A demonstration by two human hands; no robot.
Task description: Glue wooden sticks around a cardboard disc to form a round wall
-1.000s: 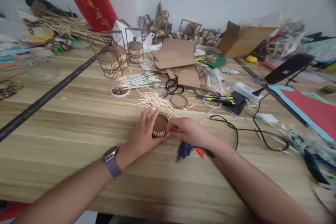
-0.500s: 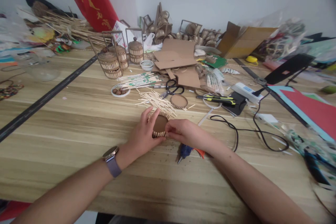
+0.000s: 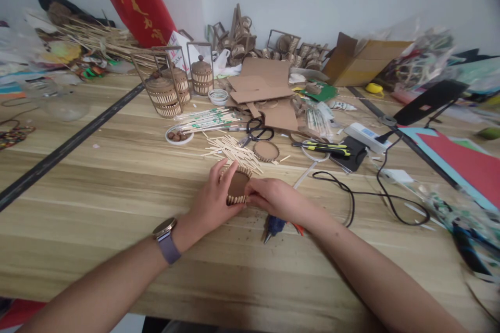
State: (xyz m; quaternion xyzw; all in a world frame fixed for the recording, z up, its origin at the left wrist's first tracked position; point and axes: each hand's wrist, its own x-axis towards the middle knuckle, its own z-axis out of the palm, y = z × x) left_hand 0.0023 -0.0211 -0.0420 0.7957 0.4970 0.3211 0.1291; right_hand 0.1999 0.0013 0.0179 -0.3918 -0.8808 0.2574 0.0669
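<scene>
A round cardboard disc edged with short wooden sticks (image 3: 239, 184) lies on the wooden table between my hands. My left hand (image 3: 214, 195) grips it from the left, fingers over the far rim and thumb at the near rim. At the right edge, my right hand (image 3: 273, 196) has its fingers pinched together against the rim; anything small between them is hidden. Beneath my right wrist lies a blue glue gun (image 3: 275, 226), its nozzle pointing toward me. Beyond the disc is a loose pile of short wooden sticks (image 3: 236, 152), with a second stick-edged disc (image 3: 266, 151) beside it.
Black-handled scissors (image 3: 258, 130) and stacked cardboard (image 3: 263, 83) lie farther back. Left of them stand small stick-sided baskets (image 3: 163, 96) with tall handles. A utility knife (image 3: 326, 148), a black cable (image 3: 351, 192) and a power strip (image 3: 367, 137) lie to the right.
My right hand has shifted very slightly at the disc's rim, its wrist covering more of the glue gun's orange part. My left hand and the disc stay in place.
</scene>
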